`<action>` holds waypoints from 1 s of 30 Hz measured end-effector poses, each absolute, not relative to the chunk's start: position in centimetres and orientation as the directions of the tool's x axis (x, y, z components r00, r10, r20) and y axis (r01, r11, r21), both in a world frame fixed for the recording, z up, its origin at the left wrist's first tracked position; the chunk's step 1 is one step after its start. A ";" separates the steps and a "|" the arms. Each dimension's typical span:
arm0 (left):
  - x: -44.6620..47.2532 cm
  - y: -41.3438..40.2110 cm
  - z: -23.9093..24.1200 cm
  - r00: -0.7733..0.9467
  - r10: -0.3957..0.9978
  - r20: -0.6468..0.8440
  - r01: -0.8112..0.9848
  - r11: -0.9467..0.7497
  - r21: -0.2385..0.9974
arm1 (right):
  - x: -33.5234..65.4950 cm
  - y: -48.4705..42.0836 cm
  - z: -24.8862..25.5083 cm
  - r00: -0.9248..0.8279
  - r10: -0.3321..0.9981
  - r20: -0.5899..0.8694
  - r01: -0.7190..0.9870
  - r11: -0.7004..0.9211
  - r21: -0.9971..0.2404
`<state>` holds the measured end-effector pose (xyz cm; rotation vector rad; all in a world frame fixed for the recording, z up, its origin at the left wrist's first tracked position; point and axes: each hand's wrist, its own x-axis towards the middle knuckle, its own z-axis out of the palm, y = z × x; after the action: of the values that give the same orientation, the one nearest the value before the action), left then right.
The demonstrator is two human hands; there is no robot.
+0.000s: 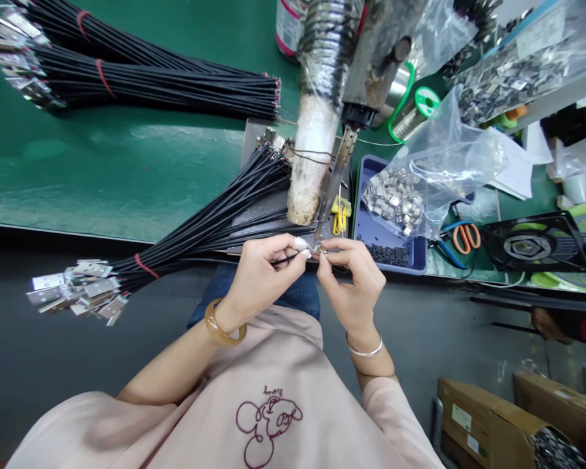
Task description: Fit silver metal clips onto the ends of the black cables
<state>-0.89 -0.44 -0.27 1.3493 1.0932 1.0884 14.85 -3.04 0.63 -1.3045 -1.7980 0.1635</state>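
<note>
My left hand pinches a thin black cable close to its end, with white coverings on the thumb and fingertip. Facing it, my right hand is closed in a pinch on a small metal connector at that cable end. Whether the two parts are joined I cannot make out. Left of my hands, a bundle of black cables with metal USB plugs hangs over the table edge, tied by a red band. Just beyond my fingertips stands a soldering iron, tip down.
A wrapped duct hangs beside the iron. On the right, a blue tray holds a bag of metal shells and small black pieces. Pliers, a fan and a solder spool lie around it. More cable bundles lie back left.
</note>
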 end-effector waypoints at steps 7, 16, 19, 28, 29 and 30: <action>-1.3 -0.3 -0.1 0.193 0.981 0.000 -0.099 0.020 0.995 | 14.6 -3.4 0.6 -0.030 0.819 0.573 0.685 0.434 -0.585; -1.4 -0.1 0.1 0.247 0.969 -0.007 -0.152 0.045 0.987 | 14.7 -3.1 0.7 0.035 0.885 0.465 0.587 0.359 -0.726; -1.3 -0.2 -0.2 0.233 0.972 0.007 -0.125 0.022 0.992 | 14.8 -2.9 0.6 0.003 0.880 0.476 0.585 0.384 -0.714; -1.0 -0.5 -0.4 0.161 0.987 0.016 -0.098 -0.001 0.995 | 14.8 -2.1 0.8 -0.040 0.842 0.538 0.642 0.434 -0.632; -0.9 -0.5 -0.4 0.154 0.988 0.023 -0.101 -0.008 0.995 | 14.8 -2.1 0.8 -0.050 0.835 0.548 0.648 0.445 -0.619; -0.9 -0.5 -0.4 0.150 0.988 0.029 -0.102 -0.014 0.995 | 14.7 -2.1 0.8 -0.058 0.828 0.558 0.654 0.454 -0.605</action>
<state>-0.93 -0.53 -0.43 1.2183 1.0137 1.1582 14.74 -2.15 0.79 -1.2672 -1.7790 0.2360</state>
